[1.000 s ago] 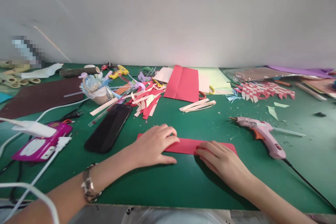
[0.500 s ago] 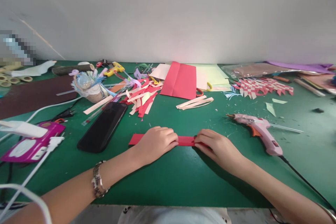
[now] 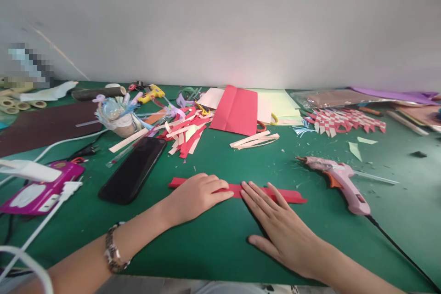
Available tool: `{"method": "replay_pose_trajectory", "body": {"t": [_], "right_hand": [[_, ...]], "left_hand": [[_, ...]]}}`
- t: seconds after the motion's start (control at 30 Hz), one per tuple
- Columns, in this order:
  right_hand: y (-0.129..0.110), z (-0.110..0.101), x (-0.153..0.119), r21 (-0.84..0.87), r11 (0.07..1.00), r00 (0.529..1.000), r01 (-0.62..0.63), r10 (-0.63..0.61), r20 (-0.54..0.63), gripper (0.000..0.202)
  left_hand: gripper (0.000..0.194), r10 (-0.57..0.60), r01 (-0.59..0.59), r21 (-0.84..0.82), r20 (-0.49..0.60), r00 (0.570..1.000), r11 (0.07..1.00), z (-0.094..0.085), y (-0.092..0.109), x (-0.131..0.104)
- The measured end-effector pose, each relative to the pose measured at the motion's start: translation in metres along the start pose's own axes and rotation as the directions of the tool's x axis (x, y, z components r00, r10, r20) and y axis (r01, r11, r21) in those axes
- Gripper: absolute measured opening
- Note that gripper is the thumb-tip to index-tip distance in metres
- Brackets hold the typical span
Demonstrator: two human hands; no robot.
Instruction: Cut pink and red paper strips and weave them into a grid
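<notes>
A long folded strip of red paper lies crosswise on the green table in front of me. Over its left half, my left hand is curled with fingertips and thumb on the paper, holding it against the table. My right hand lies flat, palm down, its fingers stretched across the strip's right half and its thumb spread out on the table. The right end of the strip shows beyond these fingers. Part of the paper is hidden under both hands.
A black phone and a magenta power strip lie to the left. On the right rests a pink glue gun with its cord. Behind are cut paper strips, a creased red sheet and woven red-white paper.
My right hand has opened from a pinch at the strip's right part and now lies flat across it, uncovering the right end. My left hand stays on the left half.
</notes>
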State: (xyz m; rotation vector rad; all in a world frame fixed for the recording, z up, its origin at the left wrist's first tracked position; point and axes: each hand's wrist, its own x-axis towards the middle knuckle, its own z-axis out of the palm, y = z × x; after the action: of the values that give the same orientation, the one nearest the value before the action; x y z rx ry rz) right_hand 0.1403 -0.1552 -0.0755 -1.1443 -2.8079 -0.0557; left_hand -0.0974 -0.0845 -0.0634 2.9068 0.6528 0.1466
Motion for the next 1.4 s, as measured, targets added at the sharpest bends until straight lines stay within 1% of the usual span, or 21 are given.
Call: {"method": "replay_pose_trajectory", "body": {"t": [0.07, 0.13, 0.2, 0.23, 0.33, 0.43, 0.5, 0.6, 0.87, 1.07, 1.17, 1.27, 1.33, 1.4], "right_hand": [[0.002, 0.001, -0.013, -0.024, 0.999, 0.999, -0.036, 0.037, 0.012, 0.067], [0.006, 0.002, -0.026, -0.061, 0.995, 0.997, -0.078, 0.078, 0.006, 0.069], [0.008, 0.003, -0.037, -0.107, 0.988, 0.994, -0.108, 0.106, -0.021, 0.071], [0.009, 0.004, -0.042, -0.13, 0.984, 0.992, -0.122, 0.117, -0.043, 0.071], [0.009, 0.004, -0.053, -0.187, 0.966, 0.981, -0.177, 0.158, -0.113, 0.073], [0.008, 0.005, -0.059, -0.206, 0.954, 0.97, -0.218, 0.188, -0.156, 0.075], [0.008, 0.005, -0.062, -0.207, 0.952, 0.968, -0.225, 0.193, -0.163, 0.075], [0.007, 0.007, -0.064, -0.209, 0.949, 0.966, -0.234, 0.202, -0.164, 0.075], [0.004, 0.016, -0.073, -0.137, 0.945, 0.952, -0.297, 0.282, -0.118, 0.072], [0.004, 0.016, -0.073, -0.047, 0.941, 0.939, -0.335, 0.329, -0.099, 0.065], [0.004, 0.013, -0.071, 0.034, 0.931, 0.923, -0.362, 0.364, -0.126, 0.058], [0.002, 0.009, -0.07, 0.132, 0.909, 0.89, -0.395, 0.414, -0.188, 0.047], [0.003, 0.007, -0.07, 0.191, 0.897, 0.871, -0.399, 0.436, -0.225, 0.04], [0.004, 0.006, -0.072, 0.233, 0.893, 0.861, -0.384, 0.438, -0.26, 0.033]], "left_hand": [[0.036, -0.043, 0.048, -0.123, 0.039, 0.998, 0.991, -0.005, -0.002, -0.014], [0.049, -0.12, 0.139, -0.193, 0.11, 0.987, 0.971, -0.009, -0.002, -0.03], [0.058, -0.19, 0.223, -0.189, 0.174, 0.966, 0.956, -0.012, 0.0, -0.046], [0.061, -0.231, 0.261, -0.162, 0.181, 0.956, 0.952, -0.013, 0.001, -0.054], [0.064, -0.343, 0.355, -0.059, 0.154, 0.927, 0.933, -0.01, 0.008, -0.073], [0.064, -0.449, 0.447, 0.046, 0.07, 0.891, 0.893, -0.003, 0.015, -0.086], [0.065, -0.486, 0.484, 0.085, 0.012, 0.874, 0.871, 0.0, 0.019, -0.089], [0.065, -0.492, 0.493, 0.102, -0.031, 0.87, 0.864, 0.002, 0.023, -0.09], [0.063, -0.499, 0.499, 0.1, -0.019, 0.866, 0.861, 0.004, 0.025, -0.089], [0.057, -0.512, 0.513, 0.006, -0.046, 0.858, 0.859, 0.001, 0.029, -0.087], [0.05, -0.526, 0.526, -0.03, -0.091, 0.845, 0.85, 0.0, 0.033, -0.085], [0.045, -0.533, 0.533, -0.044, -0.163, 0.83, 0.845, 0.0, 0.035, -0.084], [0.038, -0.527, 0.529, -0.054, -0.207, 0.824, 0.847, 0.001, 0.034, -0.085], [0.027, -0.51, 0.507, -0.079, -0.231, 0.828, 0.859, 0.003, 0.033, -0.086]]}}
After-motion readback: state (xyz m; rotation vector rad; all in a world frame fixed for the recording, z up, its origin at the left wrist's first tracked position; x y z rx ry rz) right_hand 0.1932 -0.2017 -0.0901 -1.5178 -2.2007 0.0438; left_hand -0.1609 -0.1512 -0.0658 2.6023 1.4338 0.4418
